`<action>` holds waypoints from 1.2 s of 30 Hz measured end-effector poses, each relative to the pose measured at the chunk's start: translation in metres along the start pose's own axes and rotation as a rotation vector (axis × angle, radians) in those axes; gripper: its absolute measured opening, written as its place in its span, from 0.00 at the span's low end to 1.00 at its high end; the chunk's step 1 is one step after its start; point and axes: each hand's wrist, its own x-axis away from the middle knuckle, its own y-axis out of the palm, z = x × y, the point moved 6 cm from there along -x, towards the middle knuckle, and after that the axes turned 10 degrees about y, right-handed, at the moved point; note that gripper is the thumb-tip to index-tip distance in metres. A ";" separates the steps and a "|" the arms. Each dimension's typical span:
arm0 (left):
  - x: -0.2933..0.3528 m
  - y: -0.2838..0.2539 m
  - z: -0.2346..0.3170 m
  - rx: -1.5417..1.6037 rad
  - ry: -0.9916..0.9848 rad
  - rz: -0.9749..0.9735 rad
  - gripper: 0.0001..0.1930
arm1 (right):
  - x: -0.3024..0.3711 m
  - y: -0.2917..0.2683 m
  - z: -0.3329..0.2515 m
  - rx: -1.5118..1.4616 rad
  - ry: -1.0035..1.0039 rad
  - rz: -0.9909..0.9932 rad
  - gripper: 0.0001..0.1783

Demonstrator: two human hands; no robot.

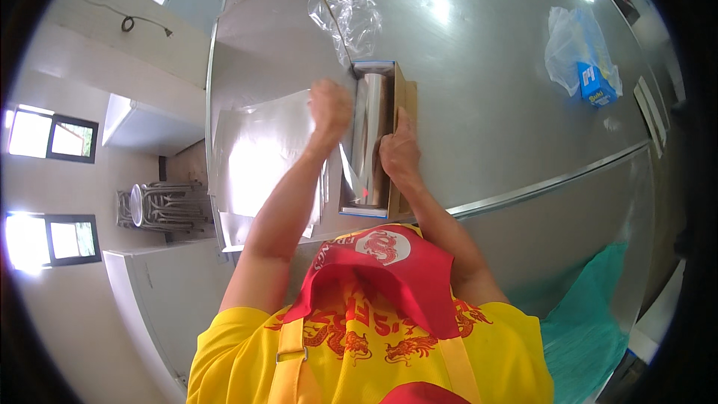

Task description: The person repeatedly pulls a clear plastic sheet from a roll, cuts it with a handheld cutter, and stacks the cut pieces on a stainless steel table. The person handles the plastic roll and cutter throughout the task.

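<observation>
A long cardboard box (364, 212) lies lengthwise in front of me on the steel table, its top side uncovered. Inside it rests a shiny roll of foil (369, 138), with a loose flap of foil hanging over the left edge near its lower end. My right hand (402, 151) grips the box's right wall, its index finger stretched along the edge. To the left of the box, my left hand (330, 108) is closed in a fist above the corner of a stack of flat foil sheets (254, 153). What its fingers hold, if anything, is hidden.
Crumpled clear plastic (348, 22) lies beyond the box. At the far right sit a plastic bag (568, 49) and a small blue box (597, 86). A raised metal seam (553, 181) crosses the table. Green netting (587, 329) hangs at the lower right; stacked stools (168, 206) stand left.
</observation>
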 end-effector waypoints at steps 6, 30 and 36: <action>-0.036 -0.150 0.007 0.189 -0.077 0.137 0.15 | -0.001 -0.002 0.009 -0.019 -0.003 0.049 0.35; -0.051 -0.257 -0.319 0.490 -0.335 0.146 0.07 | -0.003 0.000 0.014 0.029 0.039 0.070 0.34; 0.083 -0.173 -0.446 0.161 -0.663 0.107 0.10 | -0.003 0.000 0.009 0.144 0.067 0.036 0.33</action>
